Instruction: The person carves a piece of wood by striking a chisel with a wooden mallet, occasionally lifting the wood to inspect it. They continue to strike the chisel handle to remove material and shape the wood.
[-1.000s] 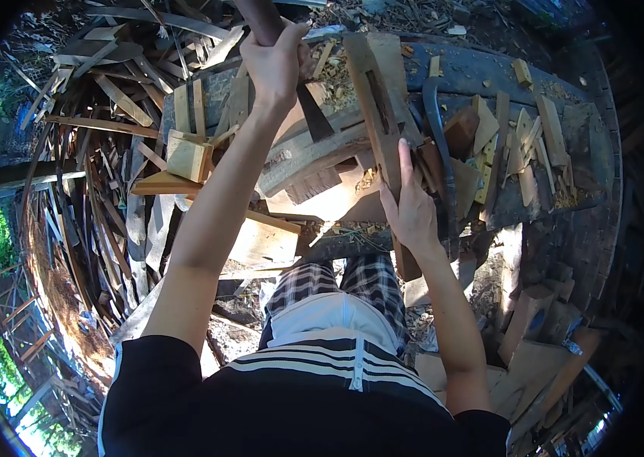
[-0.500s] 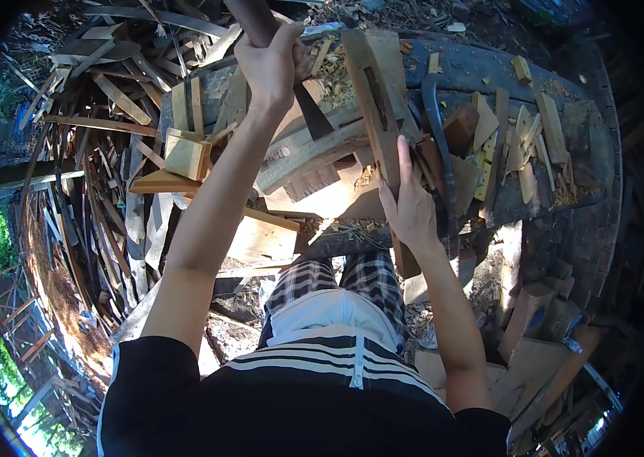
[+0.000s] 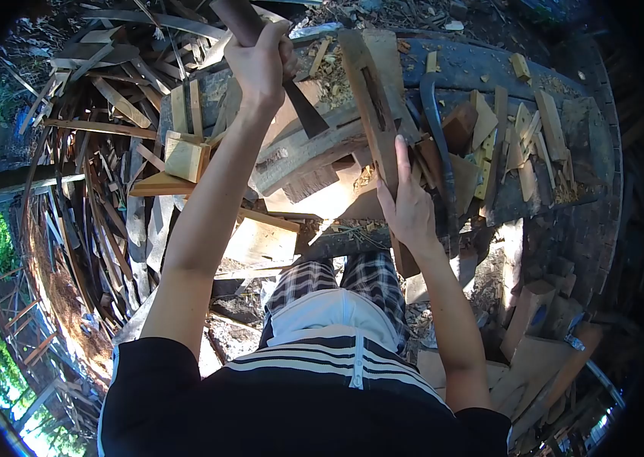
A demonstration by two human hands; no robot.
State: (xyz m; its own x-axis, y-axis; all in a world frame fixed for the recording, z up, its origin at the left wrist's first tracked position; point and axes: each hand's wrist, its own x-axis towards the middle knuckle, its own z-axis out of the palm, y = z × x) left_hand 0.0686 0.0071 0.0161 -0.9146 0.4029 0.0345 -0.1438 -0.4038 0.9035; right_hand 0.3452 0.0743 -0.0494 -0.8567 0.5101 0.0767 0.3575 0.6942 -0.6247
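Note:
My left hand [image 3: 259, 68] is wrapped round the dark shaft of a tool [image 3: 241, 21] at the upper left. Below the fist, its flat tapering blade [image 3: 306, 114] points down to the right, over a rough grey wooden beam [image 3: 299, 158]. A long board [image 3: 371, 103] with a narrow slot cut in it lies across the beam. My right hand [image 3: 411, 212] rests on the lower part of this board, index finger stretched along it and thumb apart. The board's lower end extends below that hand.
A dark curved metal bar [image 3: 434, 114] lies right of the board. Wood offcuts and shavings cover the dark bench [image 3: 466, 65]. Wood blocks [image 3: 187, 156] sit left of the beam, beside a heap of scrap strips [image 3: 108, 221]. More blocks [image 3: 527, 312] are stacked at lower right.
My left hand and the tool have shifted slightly to the left. My right hand and the slotted board have hardly moved.

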